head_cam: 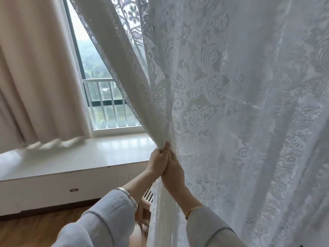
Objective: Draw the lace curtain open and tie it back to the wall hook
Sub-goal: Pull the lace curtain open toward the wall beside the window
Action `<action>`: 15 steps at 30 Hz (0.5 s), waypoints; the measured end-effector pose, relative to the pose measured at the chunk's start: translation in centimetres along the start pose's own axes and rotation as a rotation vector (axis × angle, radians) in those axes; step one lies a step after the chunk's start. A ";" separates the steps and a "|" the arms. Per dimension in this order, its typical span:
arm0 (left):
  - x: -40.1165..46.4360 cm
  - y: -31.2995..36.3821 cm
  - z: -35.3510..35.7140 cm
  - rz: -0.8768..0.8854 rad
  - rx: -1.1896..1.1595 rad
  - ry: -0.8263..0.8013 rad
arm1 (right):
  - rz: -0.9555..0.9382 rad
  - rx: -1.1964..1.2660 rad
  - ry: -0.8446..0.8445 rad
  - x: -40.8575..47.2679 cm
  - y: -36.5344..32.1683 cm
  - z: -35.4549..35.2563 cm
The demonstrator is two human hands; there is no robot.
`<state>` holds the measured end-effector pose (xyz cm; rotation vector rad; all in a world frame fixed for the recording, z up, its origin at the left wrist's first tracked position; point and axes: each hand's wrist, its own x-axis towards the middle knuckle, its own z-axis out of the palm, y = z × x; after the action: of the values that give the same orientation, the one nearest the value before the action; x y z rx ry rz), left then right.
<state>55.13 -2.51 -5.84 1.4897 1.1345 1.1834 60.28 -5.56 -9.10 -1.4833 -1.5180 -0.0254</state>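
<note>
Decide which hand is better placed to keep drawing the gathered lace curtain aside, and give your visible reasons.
Probably the right hand: it lies against the lace curtain on the side where the fabric bunches. The left hand pinches the gathered edge from the window side. No wall hook is visible.

Soft window (99,72) daylight, edges warped

A beige drape (41,72) is hung at the left of a dark-framed window (83,56), through which pale daylight, white railings (108,104) and green hills are seen. A glossy white sill bench (71,157) is set above a wooden floor (35,229).
</note>
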 end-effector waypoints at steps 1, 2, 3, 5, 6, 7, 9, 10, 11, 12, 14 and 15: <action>0.1 0.1 0.1 -0.006 -0.008 0.014 | 0.009 0.008 -0.022 -0.2 0.1 0.0; 0.1 0.1 0.2 -0.012 -0.026 0.031 | 0.001 0.009 -0.032 -0.2 0.2 -0.2; 0.2 0.2 0.3 -0.022 -0.046 0.054 | -0.014 0.007 -0.039 -0.1 0.4 -0.4; 0.4 0.3 0.8 -0.029 -0.068 0.101 | -0.045 0.027 -0.058 0.1 1.0 -1.0; 0.4 0.4 1.0 -0.026 -0.069 0.114 | -0.057 0.042 -0.077 0.2 1.0 -1.4; 0.5 0.5 1.3 -0.023 -0.062 0.117 | -0.063 0.055 -0.092 0.2 1.3 -1.9; 0.7 0.6 2.0 -0.015 -0.026 0.111 | -0.062 0.074 -0.096 0.3 1.6 -2.8; 0.9 0.8 2.4 -0.008 0.003 0.107 | -0.058 0.080 -0.092 0.3 2.0 -3.3; 1.0 0.9 2.8 -0.001 0.036 0.103 | -0.056 0.085 -0.085 0.3 2.4 -3.6; 1.2 1.1 3.4 0.008 0.068 0.097 | -0.059 0.086 -0.071 0.3 2.9 -4.0; 1.5 1.6 4.9 0.030 0.126 0.085 | -0.057 0.081 -0.014 0.6 4.2 -4.9; 1.5 1.9 5.7 0.042 0.155 0.086 | -0.051 0.073 0.026 0.8 4.8 -5.4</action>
<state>61.14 -1.95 -4.52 1.5990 1.2836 1.2214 67.38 -7.00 -8.55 -1.3815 -1.5206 -0.0195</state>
